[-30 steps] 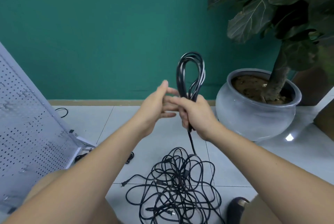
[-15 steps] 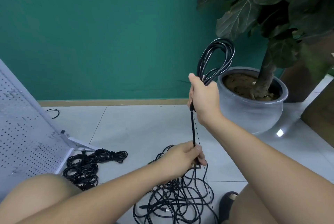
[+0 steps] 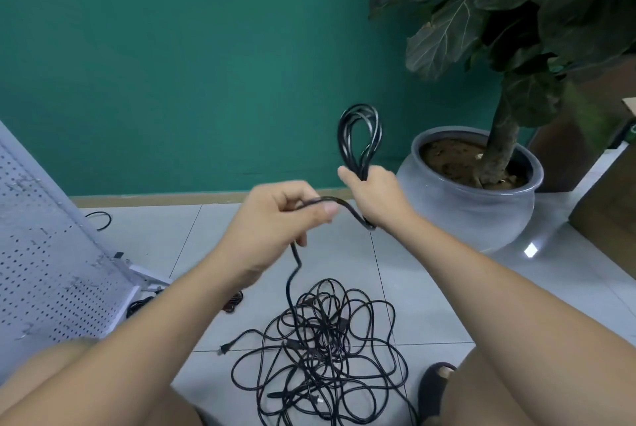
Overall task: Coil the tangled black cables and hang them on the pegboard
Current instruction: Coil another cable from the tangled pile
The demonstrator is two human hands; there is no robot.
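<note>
Above the tangled cable pile [image 3: 320, 350], the left hand [image 3: 275, 222] has risen, pinching fresh slack toward the right hand [image 3: 375, 195], which grips the growing coil [image 3: 359, 140]; another loop seems imminent.

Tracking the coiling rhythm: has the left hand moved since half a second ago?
Yes. The left hand has risen from the tangled pile on the floor, up toward the right hand, cable in its grip.
</note>
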